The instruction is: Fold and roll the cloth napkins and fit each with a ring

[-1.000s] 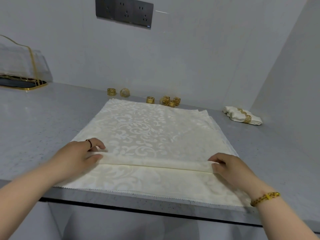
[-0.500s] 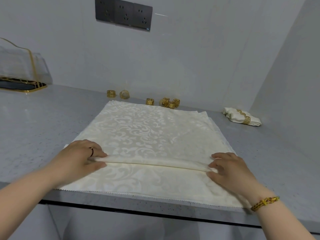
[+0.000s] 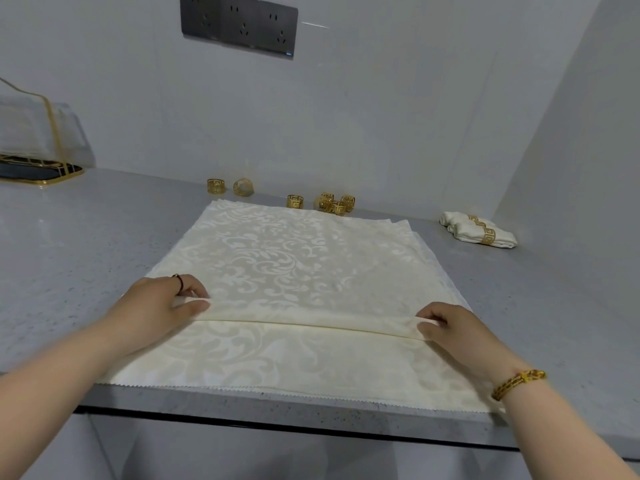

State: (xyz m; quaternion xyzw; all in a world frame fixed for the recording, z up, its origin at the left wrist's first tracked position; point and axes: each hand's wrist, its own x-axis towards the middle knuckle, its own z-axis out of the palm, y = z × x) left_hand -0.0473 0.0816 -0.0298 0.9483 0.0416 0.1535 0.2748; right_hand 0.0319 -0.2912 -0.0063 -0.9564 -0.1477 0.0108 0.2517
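Note:
A cream damask napkin [image 3: 294,258] lies flat on top of a stack of like napkins on the grey counter [image 3: 79,244]. A raised crosswise pleat [image 3: 311,322] runs through its near part. My left hand [image 3: 156,306] pinches the pleat's left end between thumb and fingers. My right hand [image 3: 450,327] pinches its right end. Several gold napkin rings [image 3: 334,202] stand along the back wall, two more [image 3: 230,186] to their left. Two rolled napkins with gold rings [image 3: 479,230] lie at the back right.
A gold-wire holder [image 3: 38,140] with clear panels stands at the far left. A dark socket panel [image 3: 239,24] is on the wall. The side wall closes the right. The counter's front edge [image 3: 277,414] runs just below the napkin.
Both hands have drawn the pinched pleat a little farther from me across the napkin. My view has shifted slightly downward.

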